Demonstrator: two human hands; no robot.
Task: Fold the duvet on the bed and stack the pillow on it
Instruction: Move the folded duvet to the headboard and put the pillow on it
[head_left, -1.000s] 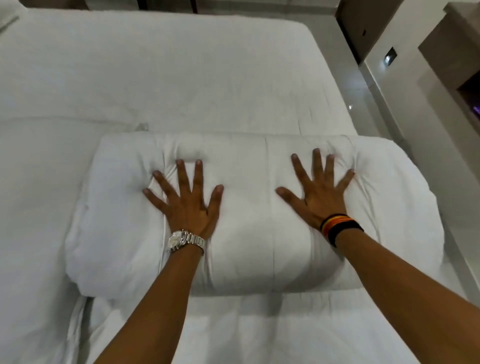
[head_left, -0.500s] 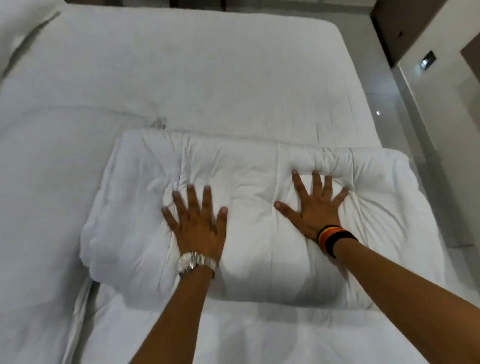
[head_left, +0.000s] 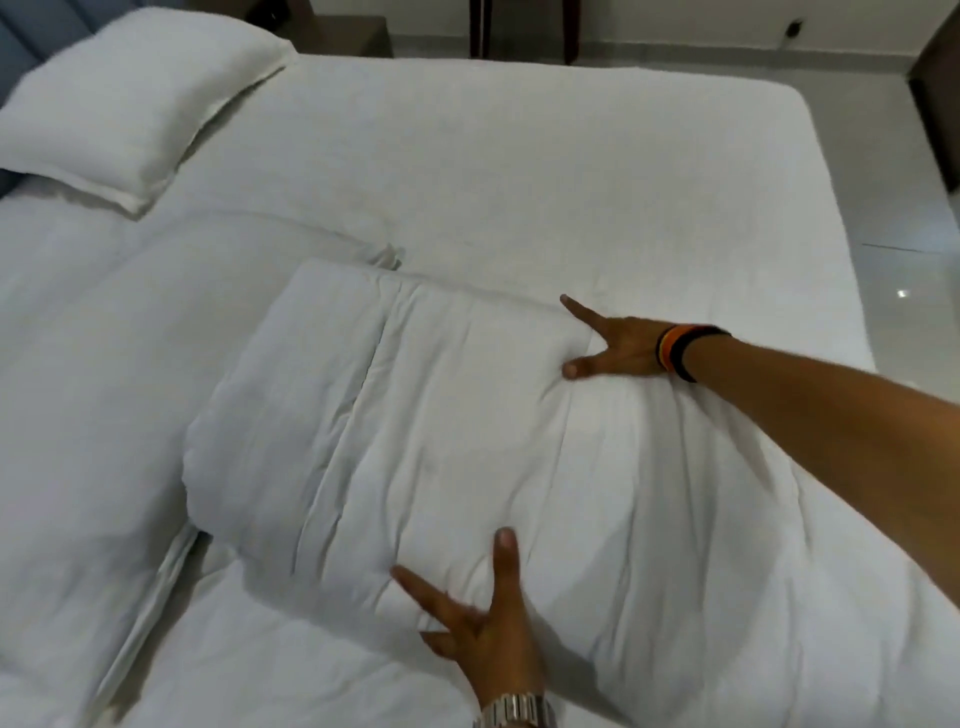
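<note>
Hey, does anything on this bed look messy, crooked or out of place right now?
Mostly tidy. The folded duvet sits at an angle to the bed edges rather than square, with the left hand and right hand flat on it. A small bunched bit of fabric sticks up at its far corner. The pillow lies at the head, not yet stacked.

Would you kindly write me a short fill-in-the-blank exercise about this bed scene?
1. The pillow lies at the far ____ corner of the bed.
2. The left hand touches the folded duvet on its ____ edge.
3. The right hand has a watch or bands at its wrist: ____.
4. The pillow is ____ in colour.

Missing words: left; near; bands; white
</note>
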